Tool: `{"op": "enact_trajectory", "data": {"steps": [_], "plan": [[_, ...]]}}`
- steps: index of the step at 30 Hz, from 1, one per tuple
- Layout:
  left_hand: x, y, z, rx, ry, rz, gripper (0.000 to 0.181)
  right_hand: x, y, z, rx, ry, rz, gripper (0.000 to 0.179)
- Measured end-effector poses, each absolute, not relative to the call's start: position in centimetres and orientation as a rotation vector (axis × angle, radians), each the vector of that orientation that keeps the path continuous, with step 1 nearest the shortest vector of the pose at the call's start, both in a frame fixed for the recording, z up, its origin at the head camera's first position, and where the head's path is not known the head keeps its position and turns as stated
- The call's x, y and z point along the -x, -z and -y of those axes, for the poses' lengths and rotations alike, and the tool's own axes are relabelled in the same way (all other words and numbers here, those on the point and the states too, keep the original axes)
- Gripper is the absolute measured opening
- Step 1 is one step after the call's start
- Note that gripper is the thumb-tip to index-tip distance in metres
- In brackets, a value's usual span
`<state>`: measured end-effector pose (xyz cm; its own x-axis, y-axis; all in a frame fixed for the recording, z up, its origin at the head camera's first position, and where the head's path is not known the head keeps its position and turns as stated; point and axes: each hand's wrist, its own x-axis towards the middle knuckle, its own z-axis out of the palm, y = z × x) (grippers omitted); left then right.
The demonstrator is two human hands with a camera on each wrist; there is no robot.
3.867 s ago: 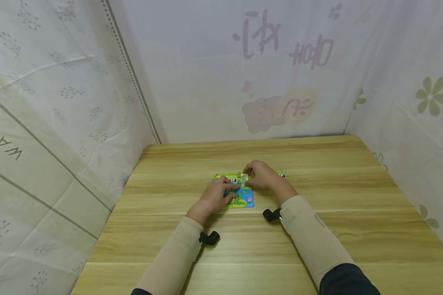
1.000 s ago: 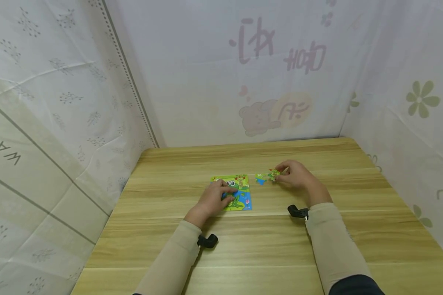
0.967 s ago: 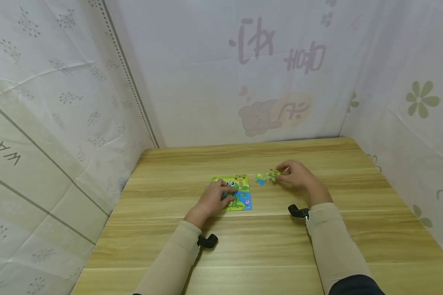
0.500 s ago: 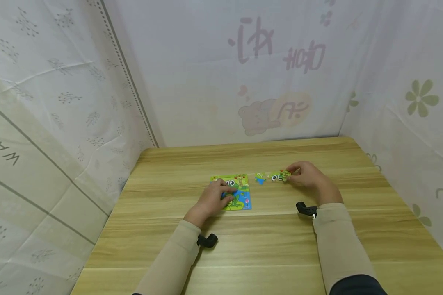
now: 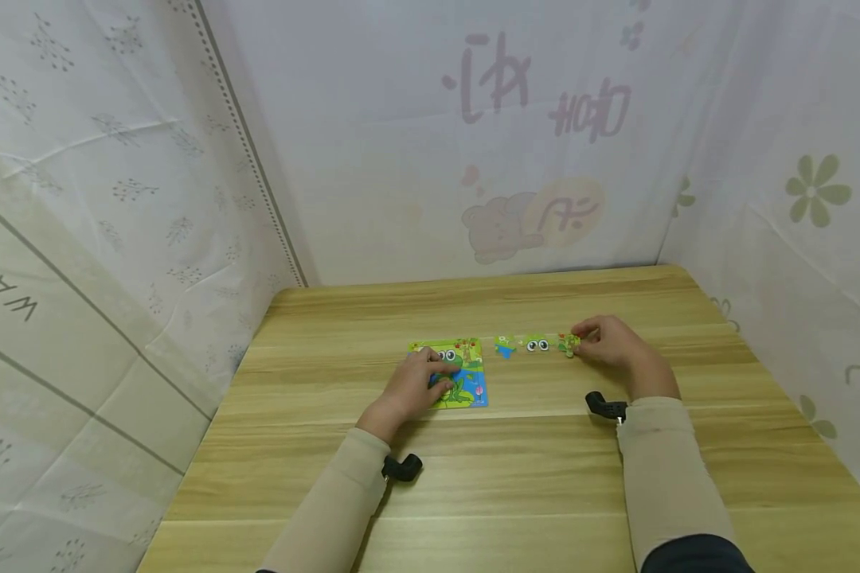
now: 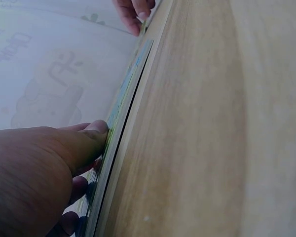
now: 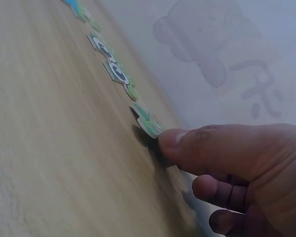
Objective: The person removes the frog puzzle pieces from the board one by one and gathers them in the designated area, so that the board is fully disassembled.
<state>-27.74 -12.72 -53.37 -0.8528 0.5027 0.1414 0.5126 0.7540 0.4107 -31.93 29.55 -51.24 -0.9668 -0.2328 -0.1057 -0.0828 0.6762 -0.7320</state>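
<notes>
A square jigsaw puzzle board (image 5: 476,383) with a green frog picture lies flat on the table. My left hand (image 5: 407,390) rests on its left part, hiding some of the picture; in the left wrist view the thumb (image 6: 96,129) touches the board's surface. To the right, my right hand (image 5: 614,350) pinches a small green puzzle piece (image 5: 566,344) with a tree print. In the right wrist view that piece (image 7: 148,122) is tilted, its edge just off the table. Beside it lie a piece with two eyes (image 5: 537,345) and a blue-and-green piece (image 5: 505,348).
The wooden table (image 5: 430,493) has patterned cloth (image 5: 373,159) hanging behind it and at both sides. Each sleeve carries a small black wrist camera, one on the left (image 5: 403,468) and one on the right (image 5: 605,406).
My right hand has moved from the board to the right, carrying the tree piece past the eyes piece, which is now uncovered. The left hand has stayed on the board.
</notes>
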Motion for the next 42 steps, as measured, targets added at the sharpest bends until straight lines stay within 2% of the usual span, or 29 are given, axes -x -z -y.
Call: {"op": "enact_trajectory", "data": {"steps": [33,42], "plan": [[27.74,53.65,12.69,0.845,0.682,2.918,0.032,32.28,52.09,-29.82,0.288,1.111,-2.731,0.041],[27.65,53.67,12.61,0.833,0.709,2.906,0.031,32.00,51.69,-29.72,0.285,1.155,-2.698,0.047]]}}
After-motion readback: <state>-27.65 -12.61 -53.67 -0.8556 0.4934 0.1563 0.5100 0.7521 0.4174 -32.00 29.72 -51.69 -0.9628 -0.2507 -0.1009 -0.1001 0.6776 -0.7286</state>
